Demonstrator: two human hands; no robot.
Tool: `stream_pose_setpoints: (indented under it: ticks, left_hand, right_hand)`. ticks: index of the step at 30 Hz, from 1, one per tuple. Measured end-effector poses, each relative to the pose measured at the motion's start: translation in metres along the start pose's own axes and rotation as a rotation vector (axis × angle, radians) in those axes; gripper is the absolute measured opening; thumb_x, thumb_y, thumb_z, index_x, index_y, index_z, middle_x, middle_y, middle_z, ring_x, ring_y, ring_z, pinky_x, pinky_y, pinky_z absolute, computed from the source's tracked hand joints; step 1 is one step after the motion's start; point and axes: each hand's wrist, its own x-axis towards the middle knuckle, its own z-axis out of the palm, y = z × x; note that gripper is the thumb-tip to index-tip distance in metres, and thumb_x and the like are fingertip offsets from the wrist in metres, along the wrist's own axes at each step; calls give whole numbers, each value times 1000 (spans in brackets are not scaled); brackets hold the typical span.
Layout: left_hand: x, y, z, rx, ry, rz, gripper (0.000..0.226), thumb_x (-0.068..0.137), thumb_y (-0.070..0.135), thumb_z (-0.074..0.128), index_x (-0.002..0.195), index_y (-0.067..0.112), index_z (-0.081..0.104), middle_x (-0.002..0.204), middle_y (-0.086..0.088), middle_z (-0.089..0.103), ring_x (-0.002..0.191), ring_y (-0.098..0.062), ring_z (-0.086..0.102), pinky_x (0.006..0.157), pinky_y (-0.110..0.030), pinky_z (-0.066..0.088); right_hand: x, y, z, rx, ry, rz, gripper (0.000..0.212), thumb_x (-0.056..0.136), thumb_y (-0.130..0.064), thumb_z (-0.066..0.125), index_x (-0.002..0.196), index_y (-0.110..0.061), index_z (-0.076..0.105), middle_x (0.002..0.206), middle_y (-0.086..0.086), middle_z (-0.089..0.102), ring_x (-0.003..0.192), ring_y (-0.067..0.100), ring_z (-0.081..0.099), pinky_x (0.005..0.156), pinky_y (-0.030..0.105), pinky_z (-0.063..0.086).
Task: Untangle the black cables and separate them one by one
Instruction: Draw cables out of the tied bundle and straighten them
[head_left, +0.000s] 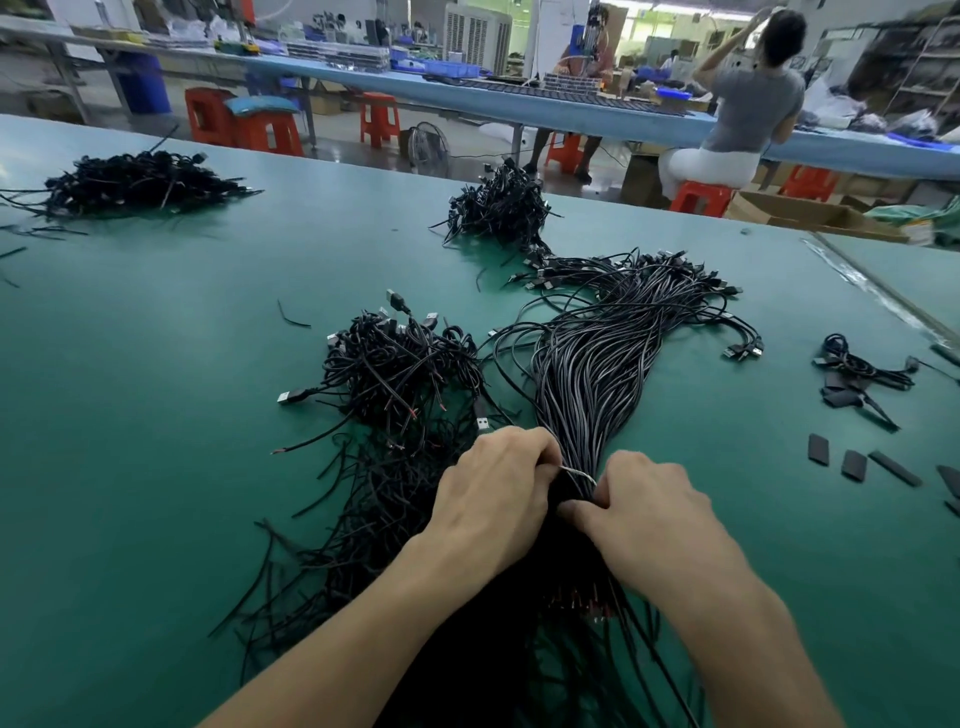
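Note:
A thick bundle of black USB cables runs from the far middle of the green table down toward me. A thin pale tie wraps it where my hands meet. My left hand pinches the tie's left end, fingers curled against the bundle. The fingers of my right hand curl and pinch the tie's other end and the cables under it. A tangled heap of black cables lies just left of the bundle, with loose strands spreading toward me under my left forearm.
Two more cable heaps sit at the far left and far middle. A small cable cluster and several flat black pieces lie at the right. Beyond the table edge are red stools and a seated person at another bench.

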Motion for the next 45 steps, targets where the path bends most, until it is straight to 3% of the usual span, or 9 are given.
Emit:
stream_pose_setpoints:
  ticks: [8,13,22,27,31,34,39,42,45]
  left_hand:
    - [1,-1,1,-8,-9,-51,7,98,34,55,96,35,61,91,11,57,93,-21,60,71,-32,39]
    - [2,-1,2,-44,-1,-74,8,97,33,55,90,33,56,89,10,59,86,-18,59,70,-33,42]
    - [1,-2,-1,-47,-32,-85,11,102,31,46,91,33,50,92,6,61,81,-16,56,69,-37,42]
    - [1,-1,-5,-34,-48,-88,7,102,31,51,99,30,58,87,4,58,82,-25,59,72,-41,50]
    - [3,4,-17,-163,88,-38,23,98,5,52,102,25,63,96,7,67,89,-15,65,83,-42,56]
    - [2,15,-30,-203,232,74,38,94,-3,48,108,28,64,100,17,65,91,-3,61,85,-34,55]
    - [-10,42,-41,-215,49,252,28,94,48,37,101,38,62,80,14,66,73,-5,60,69,-33,52]
    - [-13,45,-41,-320,-56,248,44,93,64,31,75,31,54,58,10,53,52,-10,48,52,-34,40]
    - [-10,42,-42,-423,-229,207,65,90,73,30,76,18,62,53,9,41,48,-10,40,47,-34,37]
  right_hand:
    - [6,11,-9,182,6,-1,24,79,-38,79,74,-22,62,82,1,61,80,21,59,65,30,45]
    - [4,27,-28,115,-202,-85,24,81,-30,78,66,-15,66,58,-2,62,50,14,56,48,26,46]
    - [-16,35,-58,35,-379,-203,23,81,-32,78,70,-17,65,53,-3,62,48,6,52,51,24,45]
    - [-20,37,-67,218,-24,-188,20,86,-29,73,71,-19,64,57,-4,66,48,7,58,55,29,50]
    - [-15,37,-59,343,-2,-4,17,94,-19,64,78,-17,59,57,9,66,49,21,65,49,31,52]
    - [-11,39,-59,239,78,-83,19,94,-23,64,76,-24,60,62,0,63,58,14,63,49,22,41]
    - [-13,21,-57,523,125,-426,5,86,-30,67,83,-32,71,70,-5,67,47,3,49,47,15,36]
    - [-12,18,-57,714,255,-474,13,82,-23,71,82,-35,75,68,-6,72,50,1,58,50,12,43]
    - [-12,11,-53,849,296,-475,14,79,-9,76,72,-21,76,59,-3,70,41,-1,53,42,6,37]
